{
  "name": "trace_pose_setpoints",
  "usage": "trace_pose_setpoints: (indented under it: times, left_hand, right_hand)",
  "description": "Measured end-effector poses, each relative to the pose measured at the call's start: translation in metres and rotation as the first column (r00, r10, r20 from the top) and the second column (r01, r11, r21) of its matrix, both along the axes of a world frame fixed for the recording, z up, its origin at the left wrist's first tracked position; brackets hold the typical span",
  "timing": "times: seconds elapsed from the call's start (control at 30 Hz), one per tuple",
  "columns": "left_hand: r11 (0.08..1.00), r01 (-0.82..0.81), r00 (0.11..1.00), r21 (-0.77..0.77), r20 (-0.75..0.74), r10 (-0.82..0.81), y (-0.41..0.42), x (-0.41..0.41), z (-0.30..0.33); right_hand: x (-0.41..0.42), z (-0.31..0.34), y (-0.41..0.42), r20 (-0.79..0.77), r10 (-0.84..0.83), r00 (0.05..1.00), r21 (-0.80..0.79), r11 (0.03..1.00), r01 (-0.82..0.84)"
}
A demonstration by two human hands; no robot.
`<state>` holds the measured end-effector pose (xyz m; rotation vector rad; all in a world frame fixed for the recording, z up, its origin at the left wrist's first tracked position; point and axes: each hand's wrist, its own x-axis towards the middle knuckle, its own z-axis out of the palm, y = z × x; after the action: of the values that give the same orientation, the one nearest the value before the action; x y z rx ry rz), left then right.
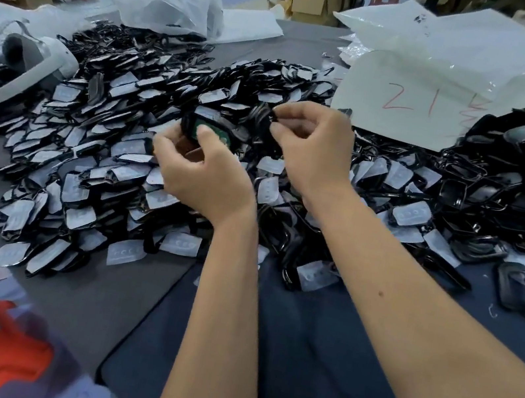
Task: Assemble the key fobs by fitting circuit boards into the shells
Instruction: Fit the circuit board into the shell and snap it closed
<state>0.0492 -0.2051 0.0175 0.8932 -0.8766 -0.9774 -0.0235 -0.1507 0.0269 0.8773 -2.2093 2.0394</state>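
Your head camera looks forward and down from the surface's [104,308] near edge, close over it, with its far edge near the frame's top.

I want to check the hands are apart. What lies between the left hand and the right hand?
In the head view, no bare table: the pile of shells shows between the left hand and right hand.

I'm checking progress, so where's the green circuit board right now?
In the head view, just left of centre: the circuit board sits in a black shell gripped by the left hand, above the pile of fobs, beside the right hand.
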Motion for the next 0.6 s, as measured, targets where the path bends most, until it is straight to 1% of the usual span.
trace_pose_setpoints:
  times: [0.07,0.1,0.17,0.2,0.27,0.3,0.33,0.37,0.4,0.43,0.47,0.5,0.53,0.57,0.6]
  left_hand:
    - [0.993,0.115,0.990,-0.031,0.089,-0.112,0.010,-0.008,-0.002]
    - [0.983,0.181,0.975,-0.031,0.140,-0.175,0.021,-0.013,-0.002]
    - [0.945,0.324,0.928,-0.038,0.208,-0.310,0.037,-0.022,-0.004]
    - [0.913,0.404,0.891,-0.051,0.250,-0.380,0.046,-0.027,-0.007]
    - [0.817,0.572,0.777,-0.072,0.367,-0.511,0.065,-0.037,-0.009]
    - [0.746,0.664,0.693,-0.053,0.420,-0.587,0.075,-0.042,-0.011]
    - [0.654,0.756,0.586,-0.009,0.452,-0.672,0.086,-0.046,-0.014]
    - [0.532,0.845,0.454,0.052,0.458,-0.765,0.101,-0.049,-0.016]
    - [0.392,0.912,0.303,0.120,0.448,-0.841,0.115,-0.051,-0.020]
    - [0.249,0.950,0.143,0.190,0.443,-0.885,0.132,-0.051,-0.023]
    - [0.130,0.959,0.001,0.253,0.454,-0.891,0.147,-0.051,-0.027]
    - [0.045,0.952,-0.113,0.301,0.488,-0.865,0.161,-0.050,-0.032]
    - [0.002,0.943,-0.192,0.333,0.549,-0.814,0.176,-0.049,-0.036]
    - [-0.005,0.939,-0.232,0.343,0.626,-0.745,0.186,-0.049,-0.039]
    - [0.010,0.941,-0.246,0.337,0.705,-0.665,0.195,-0.048,-0.041]
  right_hand:
    - [-0.009,0.002,0.025,0.258,0.023,0.966,-0.195,0.980,0.029]
    - [-0.014,0.003,0.040,0.345,0.021,0.938,-0.260,0.963,0.074]
    - [-0.026,0.003,0.068,0.449,0.008,0.893,-0.341,0.926,0.163]
    - [-0.032,0.002,0.085,0.479,-0.005,0.878,-0.367,0.907,0.205]
    - [-0.041,-0.002,0.121,0.499,-0.055,0.865,-0.384,0.881,0.277]
    - [-0.044,-0.005,0.138,0.494,-0.089,0.865,-0.375,0.876,0.305]
    - [-0.046,-0.008,0.156,0.487,-0.126,0.864,-0.359,0.873,0.330]
    - [-0.046,-0.012,0.176,0.476,-0.164,0.864,-0.344,0.870,0.354]
    - [-0.046,-0.017,0.193,0.468,-0.194,0.862,-0.334,0.864,0.376]
    - [-0.044,-0.021,0.212,0.463,-0.229,0.856,-0.324,0.855,0.404]
    - [-0.042,-0.026,0.228,0.461,-0.258,0.849,-0.312,0.849,0.428]
    - [-0.040,-0.031,0.243,0.461,-0.285,0.840,-0.295,0.844,0.448]
    - [-0.036,-0.035,0.257,0.460,-0.313,0.831,-0.277,0.838,0.469]
    - [-0.033,-0.039,0.269,0.458,-0.334,0.824,-0.258,0.837,0.483]
    - [-0.030,-0.043,0.280,0.456,-0.353,0.817,-0.244,0.833,0.496]
